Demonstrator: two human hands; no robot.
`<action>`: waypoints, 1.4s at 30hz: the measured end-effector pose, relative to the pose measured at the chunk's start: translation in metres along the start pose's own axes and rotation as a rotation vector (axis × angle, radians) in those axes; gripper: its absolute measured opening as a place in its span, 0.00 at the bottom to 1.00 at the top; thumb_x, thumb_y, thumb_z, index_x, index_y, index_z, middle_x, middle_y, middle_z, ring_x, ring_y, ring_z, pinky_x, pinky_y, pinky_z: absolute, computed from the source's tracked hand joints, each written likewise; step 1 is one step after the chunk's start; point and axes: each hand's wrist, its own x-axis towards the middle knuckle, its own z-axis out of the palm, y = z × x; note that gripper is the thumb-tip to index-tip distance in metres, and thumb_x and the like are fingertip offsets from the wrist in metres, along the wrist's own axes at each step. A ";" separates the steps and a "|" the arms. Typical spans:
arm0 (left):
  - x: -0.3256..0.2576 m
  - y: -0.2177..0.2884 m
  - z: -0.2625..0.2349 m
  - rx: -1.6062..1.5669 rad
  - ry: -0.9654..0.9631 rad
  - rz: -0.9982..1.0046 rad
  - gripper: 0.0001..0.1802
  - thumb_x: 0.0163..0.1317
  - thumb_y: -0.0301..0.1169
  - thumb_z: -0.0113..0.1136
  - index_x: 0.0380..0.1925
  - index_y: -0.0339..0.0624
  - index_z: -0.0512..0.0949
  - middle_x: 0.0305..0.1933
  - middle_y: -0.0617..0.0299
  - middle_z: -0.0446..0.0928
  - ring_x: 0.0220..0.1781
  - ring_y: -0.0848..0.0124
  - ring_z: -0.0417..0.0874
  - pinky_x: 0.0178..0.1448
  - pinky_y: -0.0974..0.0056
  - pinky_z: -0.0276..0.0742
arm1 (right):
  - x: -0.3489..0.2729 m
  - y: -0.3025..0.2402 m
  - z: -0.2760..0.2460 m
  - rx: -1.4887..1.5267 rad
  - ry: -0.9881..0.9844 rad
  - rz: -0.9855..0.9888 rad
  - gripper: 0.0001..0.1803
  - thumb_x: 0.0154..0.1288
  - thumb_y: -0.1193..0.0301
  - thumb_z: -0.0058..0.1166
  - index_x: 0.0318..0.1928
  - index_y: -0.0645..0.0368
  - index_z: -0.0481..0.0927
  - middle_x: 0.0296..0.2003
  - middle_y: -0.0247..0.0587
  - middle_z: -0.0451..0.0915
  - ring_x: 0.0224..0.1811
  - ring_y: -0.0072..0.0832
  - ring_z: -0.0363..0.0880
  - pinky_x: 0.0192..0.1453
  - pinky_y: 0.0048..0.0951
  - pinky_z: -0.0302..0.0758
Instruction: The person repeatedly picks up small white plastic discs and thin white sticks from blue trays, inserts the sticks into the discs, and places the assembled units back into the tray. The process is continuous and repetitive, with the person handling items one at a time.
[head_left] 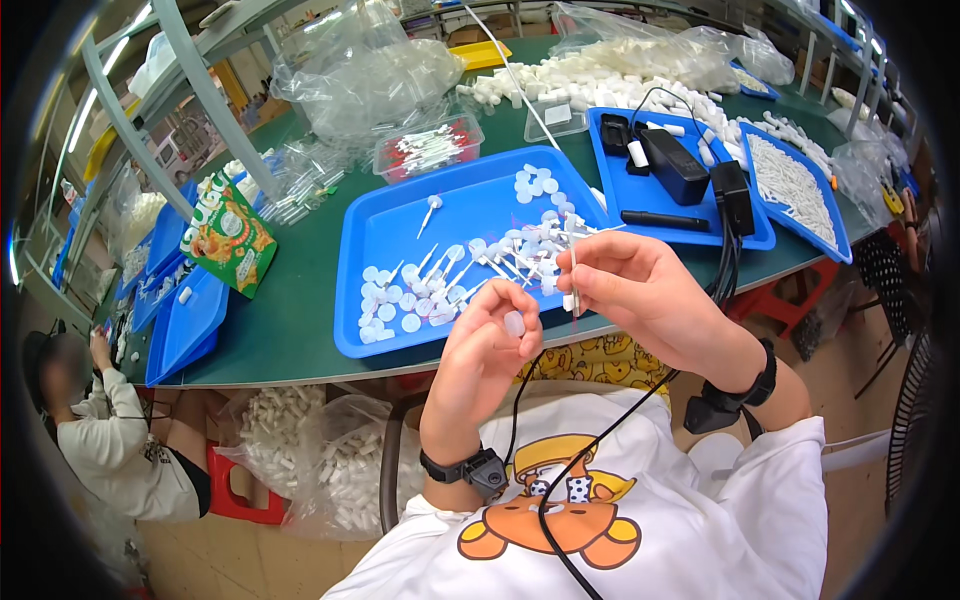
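Over the near edge of a blue tray (385, 215), both hands are raised close together. My left hand (485, 345) has its fingers curled around a small translucent white disc (514, 323). In my right hand (640, 295), a thin pale stick (574, 255) is pinched upright between thumb and fingertips, with a small white piece at its lower end. Several loose translucent discs (411, 323) lie in the tray's near left part. Beside them are several discs fitted with thin white stems (470, 268). One stemmed disc (431, 212) lies apart toward the back.
A clear box of white sticks with red parts (428, 150) stands behind the tray. To the right, another blue tray (625, 190) carries black devices and cables. A green snack bag (230, 235) stands at left. A co-worker (125, 430) sits at far left.
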 end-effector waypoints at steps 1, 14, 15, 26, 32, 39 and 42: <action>0.000 0.000 0.000 -0.055 -0.055 -0.043 0.11 0.58 0.20 0.45 0.42 0.36 0.68 0.34 0.65 0.65 0.30 0.78 0.63 0.36 0.73 0.61 | -0.001 0.001 -0.001 -0.003 -0.003 -0.014 0.11 0.65 0.74 0.57 0.46 0.65 0.78 0.42 0.38 0.81 0.43 0.21 0.78 0.47 0.23 0.74; -0.003 -0.009 0.013 0.155 -0.147 -0.079 0.11 0.68 0.27 0.52 0.38 0.30 0.81 0.32 0.70 0.65 0.28 0.82 0.60 0.32 0.75 0.55 | -0.012 0.004 -0.012 -0.087 0.013 -0.153 0.09 0.64 0.77 0.57 0.44 0.66 0.77 0.44 0.40 0.81 0.47 0.24 0.79 0.51 0.25 0.76; -0.003 -0.011 0.014 0.151 -0.156 -0.081 0.11 0.68 0.27 0.52 0.38 0.30 0.81 0.32 0.70 0.65 0.28 0.82 0.60 0.32 0.75 0.54 | -0.013 0.004 -0.012 -0.085 0.008 -0.168 0.10 0.64 0.77 0.57 0.45 0.66 0.77 0.44 0.40 0.81 0.47 0.24 0.79 0.51 0.25 0.76; -0.004 -0.025 0.018 0.401 -0.138 0.007 0.12 0.69 0.28 0.51 0.40 0.31 0.82 0.31 0.71 0.61 0.26 0.83 0.59 0.30 0.75 0.53 | -0.019 0.005 -0.013 -0.094 0.087 -0.204 0.10 0.64 0.77 0.58 0.44 0.67 0.78 0.44 0.42 0.81 0.46 0.25 0.81 0.49 0.25 0.78; -0.001 -0.028 0.021 0.360 -0.192 0.007 0.13 0.70 0.28 0.49 0.39 0.29 0.80 0.30 0.70 0.60 0.26 0.82 0.60 0.30 0.74 0.54 | -0.022 0.006 -0.010 -0.050 0.126 -0.206 0.10 0.64 0.77 0.58 0.44 0.68 0.78 0.43 0.43 0.82 0.42 0.24 0.81 0.43 0.25 0.78; 0.003 -0.032 0.019 0.253 -0.220 0.029 0.15 0.71 0.28 0.47 0.36 0.27 0.80 0.30 0.68 0.60 0.26 0.81 0.59 0.30 0.73 0.54 | -0.019 0.006 -0.009 -0.019 0.145 -0.230 0.10 0.63 0.77 0.58 0.43 0.69 0.78 0.42 0.44 0.82 0.42 0.24 0.81 0.44 0.25 0.78; 0.004 -0.035 0.017 0.174 -0.218 0.035 0.15 0.70 0.29 0.48 0.35 0.27 0.79 0.31 0.67 0.61 0.25 0.80 0.58 0.31 0.72 0.54 | -0.019 0.006 -0.008 -0.041 0.149 -0.243 0.10 0.63 0.77 0.58 0.43 0.69 0.78 0.41 0.45 0.82 0.41 0.24 0.81 0.44 0.25 0.79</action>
